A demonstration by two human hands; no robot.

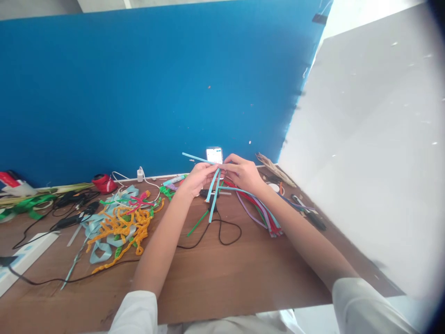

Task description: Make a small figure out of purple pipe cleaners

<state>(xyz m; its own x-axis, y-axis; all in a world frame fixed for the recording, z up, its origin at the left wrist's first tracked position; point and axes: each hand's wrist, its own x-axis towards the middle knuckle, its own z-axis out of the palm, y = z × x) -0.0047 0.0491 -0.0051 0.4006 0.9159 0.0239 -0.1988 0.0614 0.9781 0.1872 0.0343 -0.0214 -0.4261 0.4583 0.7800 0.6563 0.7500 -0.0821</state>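
Light blue pipe cleaners (214,204) are held up over the middle of the table, their strands meeting between my two hands. My left hand (200,179) pinches them from the left, and one strand sticks out past it to the upper left. Fingertips of my right hand (245,174) close on the same meeting point from the right. Two strands hang down below the fingers; how they are joined is hidden. Just behind the hands stands a phone (214,154) with a lit screen, partly covered. Under my right forearm lies a bundle of red, purple and blue pipe cleaners (266,214).
Orange twisted pipe cleaners (130,225) and light blue ribbon (100,250) pile up at left. A white power strip (29,260) lies at the left edge. A black cable (229,243) loops across the table (243,283). Markers (308,212) lie right; a blue panel (156,88) stands behind.
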